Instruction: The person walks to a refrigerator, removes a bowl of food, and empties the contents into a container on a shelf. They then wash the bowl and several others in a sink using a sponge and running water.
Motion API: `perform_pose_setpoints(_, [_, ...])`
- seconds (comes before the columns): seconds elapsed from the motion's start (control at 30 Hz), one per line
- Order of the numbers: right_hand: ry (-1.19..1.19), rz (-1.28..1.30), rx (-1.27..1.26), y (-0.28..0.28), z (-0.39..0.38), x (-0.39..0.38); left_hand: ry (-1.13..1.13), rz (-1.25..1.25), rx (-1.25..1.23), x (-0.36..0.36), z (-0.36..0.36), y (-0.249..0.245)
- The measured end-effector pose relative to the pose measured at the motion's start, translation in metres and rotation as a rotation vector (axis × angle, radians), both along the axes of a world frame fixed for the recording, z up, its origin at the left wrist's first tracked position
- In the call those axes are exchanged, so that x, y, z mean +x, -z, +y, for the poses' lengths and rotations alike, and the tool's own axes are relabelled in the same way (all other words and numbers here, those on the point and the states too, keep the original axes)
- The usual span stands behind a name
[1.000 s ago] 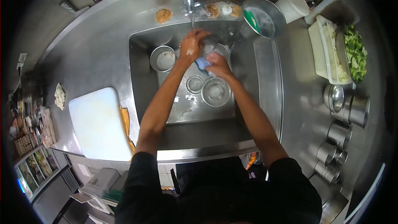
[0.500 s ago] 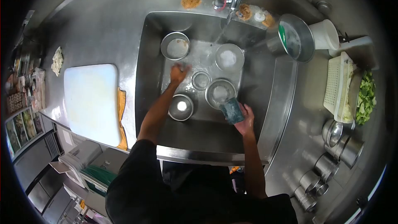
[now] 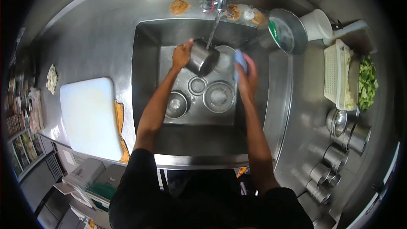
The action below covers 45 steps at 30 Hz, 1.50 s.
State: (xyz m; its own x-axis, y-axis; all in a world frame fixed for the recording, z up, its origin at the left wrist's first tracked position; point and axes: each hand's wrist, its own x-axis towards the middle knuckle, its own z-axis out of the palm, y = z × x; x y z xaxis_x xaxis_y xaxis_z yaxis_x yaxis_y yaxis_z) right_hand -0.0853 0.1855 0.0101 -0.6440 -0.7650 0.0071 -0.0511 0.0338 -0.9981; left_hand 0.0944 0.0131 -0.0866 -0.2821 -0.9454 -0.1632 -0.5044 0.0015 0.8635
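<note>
My left hand point(image 3: 182, 55) is closed on the rim of a round steel pot point(image 3: 202, 58), which is tipped on its side above the sink floor, beside the running water point(image 3: 215, 29). To its right, my right hand point(image 3: 250, 76) grips a sponge point(image 3: 239, 62) with a bluish face and a dark green edge. Below them in the steel sink point(image 3: 190, 139) stand a round metal bowl point(image 3: 176, 104) on the left and a round pan holding water point(image 3: 218, 97) on the right. Another water-filled pan point(image 3: 225, 59) is partly hidden behind the pot. A small metal ring point(image 3: 197, 85) lies between them.
A tap point(image 3: 221, 0) runs at the back, near brown scrubbing pads point(image 3: 179, 6). A large soapy bowl point(image 3: 288, 32) sits at the right rim. Beyond are a white basket point(image 3: 333, 76), chopped greens point(image 3: 367, 82) and steel pots point(image 3: 335, 156). Left lies a white cutting board point(image 3: 87, 116).
My left hand has taken hold of the pot from the sink's back left, lifted it rightward and tipped it. My right hand has moved up with the sponge, which is turned edge-on.
</note>
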Motion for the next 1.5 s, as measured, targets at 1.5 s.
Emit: perform_pose_setpoints(1.5, [-0.237, 1.134, -0.056, -0.011, -0.047, 0.095, -0.235, 0.129, -0.246, -0.016, 0.037, -0.112])
